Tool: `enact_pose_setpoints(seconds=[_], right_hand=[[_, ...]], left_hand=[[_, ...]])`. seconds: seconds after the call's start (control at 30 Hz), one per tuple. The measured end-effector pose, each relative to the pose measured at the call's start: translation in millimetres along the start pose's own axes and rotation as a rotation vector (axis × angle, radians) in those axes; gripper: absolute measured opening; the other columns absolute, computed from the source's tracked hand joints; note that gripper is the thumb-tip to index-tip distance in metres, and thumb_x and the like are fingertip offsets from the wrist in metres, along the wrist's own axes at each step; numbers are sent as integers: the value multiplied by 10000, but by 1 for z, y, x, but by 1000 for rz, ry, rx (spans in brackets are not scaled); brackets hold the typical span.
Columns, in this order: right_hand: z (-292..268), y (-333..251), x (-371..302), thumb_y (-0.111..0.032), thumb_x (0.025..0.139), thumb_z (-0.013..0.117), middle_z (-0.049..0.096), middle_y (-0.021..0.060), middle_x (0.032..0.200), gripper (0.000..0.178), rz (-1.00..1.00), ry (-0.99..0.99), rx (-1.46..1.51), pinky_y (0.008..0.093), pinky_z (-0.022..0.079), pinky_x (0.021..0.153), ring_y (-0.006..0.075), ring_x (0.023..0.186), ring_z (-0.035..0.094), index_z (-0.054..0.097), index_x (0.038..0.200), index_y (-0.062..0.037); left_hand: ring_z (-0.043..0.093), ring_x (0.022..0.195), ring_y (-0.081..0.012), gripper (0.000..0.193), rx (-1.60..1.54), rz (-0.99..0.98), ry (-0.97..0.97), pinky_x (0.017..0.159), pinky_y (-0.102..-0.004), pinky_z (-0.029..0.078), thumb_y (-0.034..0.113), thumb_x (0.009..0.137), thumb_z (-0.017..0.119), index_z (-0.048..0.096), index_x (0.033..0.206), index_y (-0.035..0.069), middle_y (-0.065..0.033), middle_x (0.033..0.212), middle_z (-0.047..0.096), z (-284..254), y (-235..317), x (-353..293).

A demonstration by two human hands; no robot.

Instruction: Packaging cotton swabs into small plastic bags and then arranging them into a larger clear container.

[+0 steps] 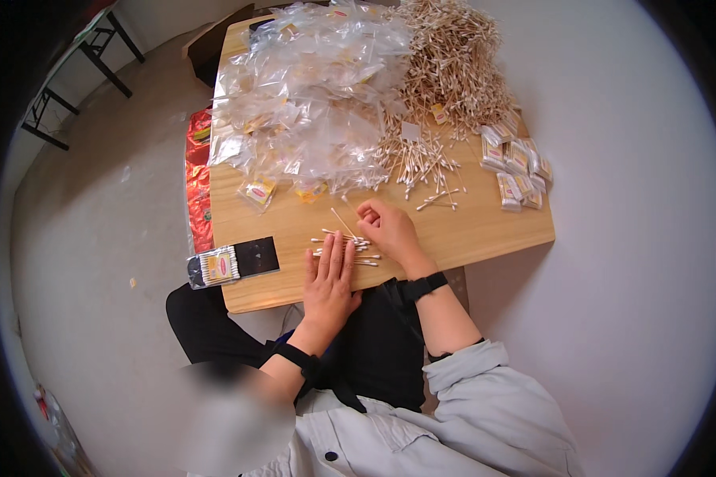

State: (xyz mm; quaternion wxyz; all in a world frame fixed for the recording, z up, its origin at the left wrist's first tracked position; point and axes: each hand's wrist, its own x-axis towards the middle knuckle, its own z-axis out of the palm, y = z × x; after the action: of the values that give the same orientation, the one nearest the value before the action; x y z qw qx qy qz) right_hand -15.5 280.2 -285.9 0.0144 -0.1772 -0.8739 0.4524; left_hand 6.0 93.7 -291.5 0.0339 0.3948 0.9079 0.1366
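Several loose cotton swabs [367, 261] with white tips lie in a small loose group near the front of the wooden table. My left hand [332, 274] rests flat over them, its fingers stretched out and covering part of the group. Just right of it, my right hand [388, 230] is raised a little with curled fingers. A pale, thin cotton swab [349, 202], somewhat blurred, appears to stick out from its pinched fingertips. One more swab slants between the two hands.
Clear plastic bags [310, 95] cover the table's [485, 230] back left. Behind right rises a big heap of cotton swabs [453, 63]. Filled packs [517, 171] are stacked at the right edge. A swab-filled bag [217, 266] lies by a black pad [257, 256] at front left.
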Motion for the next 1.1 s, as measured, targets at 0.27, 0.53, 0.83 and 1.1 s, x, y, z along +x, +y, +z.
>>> enact_pose_setpoints(seconds=[0.27,0.53,0.83,1.1], right_hand=[[1,-6,4,-161,781,750,618,67,824,173,-106,-6,-170,327,520,656,203,708,640,680,914,-76],[-3,-1,-3,-172,811,703,613,79,884,87,-243,-75,-151,360,503,699,250,813,625,716,872,-111],[16,15,-30,-140,989,541,561,71,1062,214,0,398,325,265,487,818,149,907,587,649,1119,-9],[42,8,-47,-123,975,528,533,124,1136,240,-72,547,393,313,485,898,211,1047,577,611,1153,14]], left_hand=[[188,1489,-285,1044,-13,-3,-10,1203,-517,102,330,620,788,306,1512,83,-153,1589,229,-1,0,-1],[138,1500,-313,1111,-23,24,22,1192,-521,86,577,659,749,270,1526,74,-173,1606,175,1,-3,4],[125,1506,-276,1228,-42,16,-38,1196,-519,60,716,630,671,235,1514,-16,-155,1610,179,-3,-11,20],[125,1504,-294,1212,-25,1,-40,1195,-519,55,704,637,685,247,1508,-17,-181,1606,174,-6,-4,8]])
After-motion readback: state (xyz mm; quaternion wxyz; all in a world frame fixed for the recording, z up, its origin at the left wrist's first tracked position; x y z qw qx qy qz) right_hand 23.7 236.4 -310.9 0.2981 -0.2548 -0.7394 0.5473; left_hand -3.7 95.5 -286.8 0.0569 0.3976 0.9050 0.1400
